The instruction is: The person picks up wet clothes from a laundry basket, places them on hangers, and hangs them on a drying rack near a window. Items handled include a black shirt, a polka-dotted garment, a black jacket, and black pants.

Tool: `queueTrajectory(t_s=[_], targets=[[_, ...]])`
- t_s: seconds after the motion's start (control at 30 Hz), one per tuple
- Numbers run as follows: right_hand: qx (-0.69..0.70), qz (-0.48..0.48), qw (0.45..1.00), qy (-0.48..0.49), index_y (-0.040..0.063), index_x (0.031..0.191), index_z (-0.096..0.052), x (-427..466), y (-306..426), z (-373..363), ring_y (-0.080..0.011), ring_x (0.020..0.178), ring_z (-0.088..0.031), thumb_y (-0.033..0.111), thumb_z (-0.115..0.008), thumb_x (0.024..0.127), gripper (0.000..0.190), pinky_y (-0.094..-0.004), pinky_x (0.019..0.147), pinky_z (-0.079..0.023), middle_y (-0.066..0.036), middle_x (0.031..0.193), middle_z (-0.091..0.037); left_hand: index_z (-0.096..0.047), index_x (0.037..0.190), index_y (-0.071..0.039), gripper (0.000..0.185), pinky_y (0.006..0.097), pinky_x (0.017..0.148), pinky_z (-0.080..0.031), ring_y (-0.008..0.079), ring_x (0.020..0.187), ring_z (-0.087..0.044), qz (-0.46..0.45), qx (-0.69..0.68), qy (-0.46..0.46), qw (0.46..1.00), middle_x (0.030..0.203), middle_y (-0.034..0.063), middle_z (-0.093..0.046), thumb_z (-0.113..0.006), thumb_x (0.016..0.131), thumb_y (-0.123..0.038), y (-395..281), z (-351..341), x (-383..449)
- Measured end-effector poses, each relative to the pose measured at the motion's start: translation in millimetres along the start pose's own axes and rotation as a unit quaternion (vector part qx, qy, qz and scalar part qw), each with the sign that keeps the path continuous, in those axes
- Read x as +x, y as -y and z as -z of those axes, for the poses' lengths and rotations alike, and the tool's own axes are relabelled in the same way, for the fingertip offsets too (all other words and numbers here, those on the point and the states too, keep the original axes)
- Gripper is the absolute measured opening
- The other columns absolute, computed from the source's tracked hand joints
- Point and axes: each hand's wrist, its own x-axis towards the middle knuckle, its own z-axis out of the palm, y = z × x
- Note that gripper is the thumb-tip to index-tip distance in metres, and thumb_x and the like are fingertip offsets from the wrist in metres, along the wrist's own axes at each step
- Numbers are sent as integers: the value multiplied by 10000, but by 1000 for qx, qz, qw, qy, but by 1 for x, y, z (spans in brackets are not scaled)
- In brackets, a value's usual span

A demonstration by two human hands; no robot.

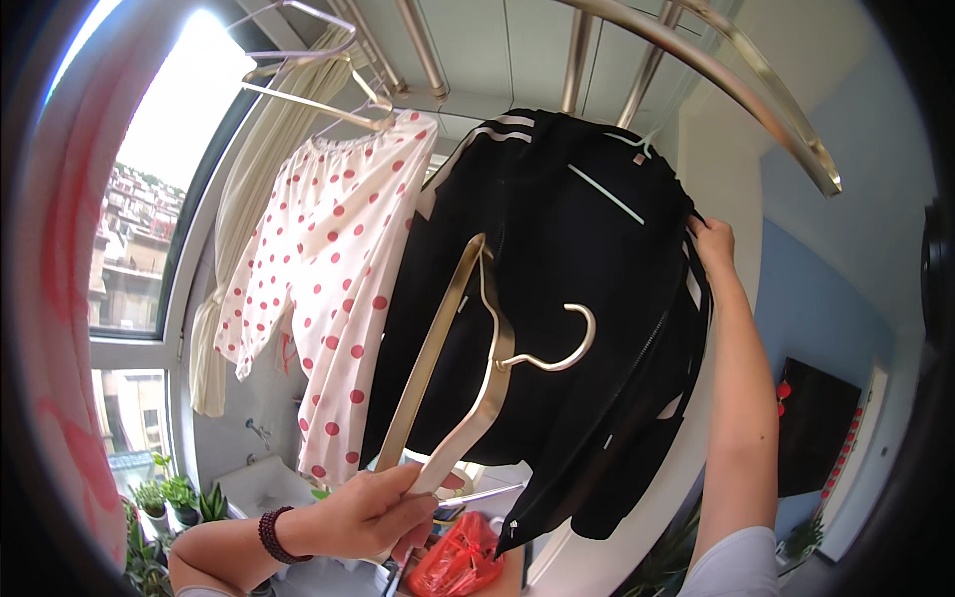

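My left hand (380,507), with a dark bead bracelet at the wrist, grips one end of a gold-coloured metal clothes hanger (496,373). The hanger's hook points right, in front of a black zip jacket (552,298) with white shoulder stripes. That jacket hangs open on a pale hanger (606,194), seen at its neck. My right hand (714,239) is raised at the jacket's right shoulder edge, its fingers closed on the black fabric. Beside the jacket, on the left, hang white trousers with red dots (328,254).
Empty hangers (321,101) hang above the dotted trousers. Metal drying rails (716,82) cross overhead. A window and a pink curtain (67,313) stand left, with potted plants (179,496) and a white sink (261,485) below. A red plastic bag (462,560) lies beneath the jacket.
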Motion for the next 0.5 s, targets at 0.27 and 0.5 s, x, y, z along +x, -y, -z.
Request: queueTrajectory(t_s=[0.27,0.5], targets=[[-24,-33,999,24,-17,750,-645,4,0,8,-221,613,-541,309,-646,827,335,-365,618,-431,-125,669,-615,-449,1207,13,261,205,523,-448,76,544,-552,-10,-59,55,997,696,32,-569,-417,988,-126,10,7,-1],[-61,-20,998,11,-15,769,-655,9,6,4,-239,638,-569,320,-641,833,341,-375,634,-433,-130,679,-617,-457,1197,0,267,238,587,-448,95,610,-538,6,-38,59,997,737,34,-554,-452,983,-159,25,9,-13]])
